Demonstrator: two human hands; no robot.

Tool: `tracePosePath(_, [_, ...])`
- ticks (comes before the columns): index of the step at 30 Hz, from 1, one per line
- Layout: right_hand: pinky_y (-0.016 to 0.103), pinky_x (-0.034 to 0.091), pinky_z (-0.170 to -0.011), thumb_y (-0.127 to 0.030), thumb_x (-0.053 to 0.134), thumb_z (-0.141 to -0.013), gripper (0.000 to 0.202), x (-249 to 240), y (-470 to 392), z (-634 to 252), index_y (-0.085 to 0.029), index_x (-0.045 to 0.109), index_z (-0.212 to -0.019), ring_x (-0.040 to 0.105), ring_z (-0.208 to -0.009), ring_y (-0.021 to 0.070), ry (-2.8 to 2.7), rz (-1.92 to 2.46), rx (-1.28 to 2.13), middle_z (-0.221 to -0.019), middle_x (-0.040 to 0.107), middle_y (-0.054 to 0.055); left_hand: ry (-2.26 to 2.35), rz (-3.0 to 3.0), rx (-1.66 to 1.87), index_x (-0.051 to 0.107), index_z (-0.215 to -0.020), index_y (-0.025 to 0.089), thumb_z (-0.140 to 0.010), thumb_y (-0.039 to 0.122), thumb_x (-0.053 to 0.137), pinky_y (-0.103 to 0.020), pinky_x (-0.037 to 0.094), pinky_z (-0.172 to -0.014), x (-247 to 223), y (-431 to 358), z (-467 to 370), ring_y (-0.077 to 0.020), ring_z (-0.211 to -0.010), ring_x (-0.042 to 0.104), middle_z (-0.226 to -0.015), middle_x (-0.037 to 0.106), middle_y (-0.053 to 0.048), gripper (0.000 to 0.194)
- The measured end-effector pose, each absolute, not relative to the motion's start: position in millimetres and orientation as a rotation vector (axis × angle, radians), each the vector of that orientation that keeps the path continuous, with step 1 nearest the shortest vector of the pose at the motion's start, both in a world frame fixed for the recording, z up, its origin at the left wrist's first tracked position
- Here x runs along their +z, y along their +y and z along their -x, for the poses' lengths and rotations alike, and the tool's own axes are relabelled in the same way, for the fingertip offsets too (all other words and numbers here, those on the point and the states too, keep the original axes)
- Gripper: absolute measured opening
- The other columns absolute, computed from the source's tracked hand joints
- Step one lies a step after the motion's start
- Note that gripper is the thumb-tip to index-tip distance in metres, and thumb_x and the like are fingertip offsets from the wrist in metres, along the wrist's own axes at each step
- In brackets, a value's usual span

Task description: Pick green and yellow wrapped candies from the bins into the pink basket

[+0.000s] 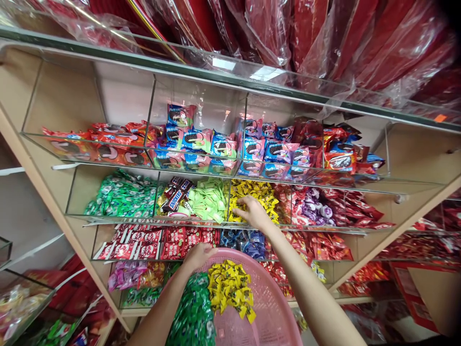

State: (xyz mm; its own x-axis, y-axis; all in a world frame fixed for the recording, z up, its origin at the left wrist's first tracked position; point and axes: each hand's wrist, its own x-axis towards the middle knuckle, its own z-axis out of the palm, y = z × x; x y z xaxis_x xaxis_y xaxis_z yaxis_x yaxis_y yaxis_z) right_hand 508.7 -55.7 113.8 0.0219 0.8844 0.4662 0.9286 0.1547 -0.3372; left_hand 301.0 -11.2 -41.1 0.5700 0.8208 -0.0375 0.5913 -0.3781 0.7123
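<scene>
My left hand (199, 255) is closed on the far rim of a pink plastic basket (275, 302). Inside it, a heap of green-wrapped candies (194, 307) lies on the left beside a pile of yellow-wrapped candies (230, 289). My right hand (253, 211) reaches into a shelf compartment of yellow-wrapped candies (266, 194), its fingers apart and touching the heap. No candy can be made out in its grasp. Left of that compartment lie light green packets (209, 199) and Snickers bars (175, 199).
Glass dividers and a front glass edge (194, 222) border the compartments. Green candies (122, 194) fill the far left one; purple-and-white candies (317, 209) lie to the right. Cookie packs (196, 140) stand above, red-and-white packets (135, 242) below. Plastic-wrapped red goods (317, 33) hang over the top shelf.
</scene>
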Motion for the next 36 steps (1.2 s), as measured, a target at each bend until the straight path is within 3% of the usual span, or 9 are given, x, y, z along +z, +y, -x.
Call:
tracePosePath(5, [0.03,0.041,-0.071,-0.044,0.06,-0.068,0.046,107,-49,-501,-0.018,0.056,-0.106,0.052,-0.09,0.0222,-1.771,1.938,-0.021,-0.1,0.055,0.01,1.134,-2.096,0.437,0.054,-0.061,0.017,-0.07,0.065,0.038,-0.019,0.024,-0.054,-43,-11,-300,-0.0104,-0.056,0.039,-0.055,0.045,0.004,0.052])
tracePosePath(14, [0.03,0.041,-0.073,-0.036,0.058,-0.07,0.035,95,-51,-503,-0.02,0.06,-0.102,0.054,-0.087,0.0192,-1.626,1.796,-0.044,-0.1,0.061,0.006,1.117,-2.092,0.438,0.056,-0.064,0.017,-0.069,0.066,0.038,-0.02,0.025,-0.055,-45,-10,-300,-0.0106,-0.057,0.041,-0.057,0.047,0.004,0.053])
tracePosePath(21, [0.029,0.041,-0.071,-0.039,0.056,-0.071,0.032,97,-59,-500,-0.02,0.062,-0.096,0.056,-0.082,0.0181,-1.481,1.672,-0.052,-0.095,0.064,0.005,1.13,-2.1,0.414,0.055,-0.064,0.017,-0.071,0.066,0.037,-0.02,0.022,-0.053,-39,-13,-299,-0.0096,-0.056,0.039,-0.057,0.046,0.004,0.053])
tracePosePath(28, [0.025,0.039,-0.053,-0.051,0.053,-0.071,0.041,96,-59,-506,-0.014,0.062,-0.087,0.046,-0.051,0.0097,-1.172,1.506,0.031,-0.082,0.063,0.005,1.145,-2.123,0.412,0.05,-0.06,0.016,-0.071,0.065,0.037,-0.02,0.019,-0.051,-39,-12,-299,-0.0081,-0.052,0.035,-0.052,0.037,0.005,0.052])
tracePosePath(32, [0.021,0.034,-0.039,-0.055,0.056,-0.066,0.044,101,-59,-508,-0.014,0.059,-0.081,0.046,-0.044,0.0084,-0.998,1.38,0.309,-0.072,0.059,0.003,1.121,-2.117,0.422,0.051,-0.061,0.016,-0.071,0.065,0.037,-0.02,0.021,-0.052,-39,-12,-299,-0.0092,-0.055,0.038,-0.054,0.042,0.005,0.052])
tracePosePath(36, [0.02,0.035,-0.039,-0.052,0.06,-0.066,0.039,107,-72,-504,-0.017,0.053,-0.081,0.046,-0.043,0.007,-0.894,1.182,0.427,-0.068,0.055,-0.002,1.128,-2.112,0.424,0.053,-0.063,0.017,-0.071,0.066,0.036,-0.02,0.022,-0.052,-42,-12,-299,-0.0104,-0.055,0.041,-0.055,0.044,0.004,0.053])
